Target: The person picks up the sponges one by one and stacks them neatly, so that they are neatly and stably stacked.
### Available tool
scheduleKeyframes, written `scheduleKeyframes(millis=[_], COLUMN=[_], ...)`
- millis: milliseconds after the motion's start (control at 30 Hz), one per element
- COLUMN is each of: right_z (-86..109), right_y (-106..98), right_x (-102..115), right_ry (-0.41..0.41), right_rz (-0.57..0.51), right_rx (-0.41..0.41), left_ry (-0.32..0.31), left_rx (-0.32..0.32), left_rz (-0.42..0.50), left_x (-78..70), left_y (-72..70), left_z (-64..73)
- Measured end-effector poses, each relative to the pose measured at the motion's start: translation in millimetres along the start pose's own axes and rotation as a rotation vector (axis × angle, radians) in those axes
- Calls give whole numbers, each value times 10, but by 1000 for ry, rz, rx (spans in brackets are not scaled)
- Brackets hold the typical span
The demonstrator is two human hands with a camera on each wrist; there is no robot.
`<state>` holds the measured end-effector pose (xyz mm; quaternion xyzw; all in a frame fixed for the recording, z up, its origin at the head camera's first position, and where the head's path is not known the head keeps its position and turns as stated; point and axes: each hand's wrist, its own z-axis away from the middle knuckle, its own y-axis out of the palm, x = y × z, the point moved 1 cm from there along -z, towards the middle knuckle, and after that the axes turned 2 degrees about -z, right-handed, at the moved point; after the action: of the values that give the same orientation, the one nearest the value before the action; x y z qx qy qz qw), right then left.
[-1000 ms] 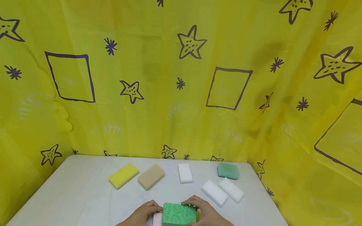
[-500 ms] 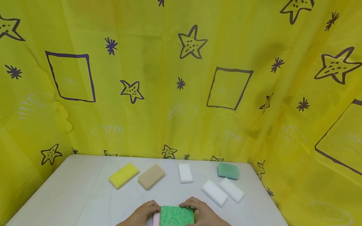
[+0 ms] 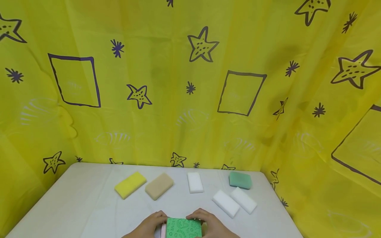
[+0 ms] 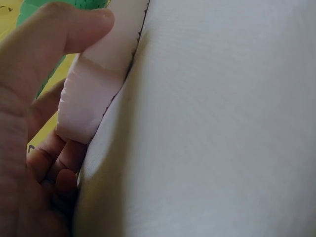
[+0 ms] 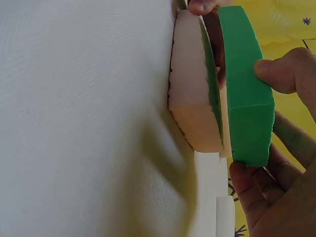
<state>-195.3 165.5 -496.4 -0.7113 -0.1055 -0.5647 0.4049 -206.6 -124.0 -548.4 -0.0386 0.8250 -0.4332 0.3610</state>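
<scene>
Near the front edge, my right hand [image 3: 212, 226] grips a bright green sponge [image 3: 183, 227] by its ends, thumb on one side and fingers on the other. Line drawings and lettering cover its top face. Directly beneath is a pale pink sponge [image 5: 192, 84] lying on the table, mostly hidden by the green one in the head view. A narrow gap separates the two in the right wrist view, where a green tint shows along the pink sponge's upper side. My left hand [image 3: 148, 226] holds the pink sponge, its thumb and fingers at opposite ends.
Farther back on the white table [image 3: 80, 198] lie a yellow sponge [image 3: 130, 185], a beige sponge [image 3: 159, 186], a white sponge [image 3: 194, 182], two more white blocks [image 3: 225, 203] side by side, and a darker green sponge [image 3: 240, 179]. A yellow patterned curtain [image 3: 166, 125] surrounds the table.
The green sponge in my right hand has shifted left and slightly toward the near edge, covering more of the pink sponge. My left hand has stayed nearly still on the pink sponge.
</scene>
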Motion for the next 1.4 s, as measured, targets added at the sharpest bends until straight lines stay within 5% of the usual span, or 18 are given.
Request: scheduleKeyframes(millis=[533, 1000, 1400], right_z=[-35, -86, -100], right_y=[22, 50, 73], right_x=[-45, -57, -4], right_ry=[-88, -109, -79], right_rz=[37, 44, 24], right_rx=[2, 9, 8], left_ry=[-26, -77, -66], left_rx=[33, 89, 69], left_rz=[89, 121, 99], left_x=[11, 0, -23], left_y=[-9, -28, -37], left_z=[-16, -26, -23])
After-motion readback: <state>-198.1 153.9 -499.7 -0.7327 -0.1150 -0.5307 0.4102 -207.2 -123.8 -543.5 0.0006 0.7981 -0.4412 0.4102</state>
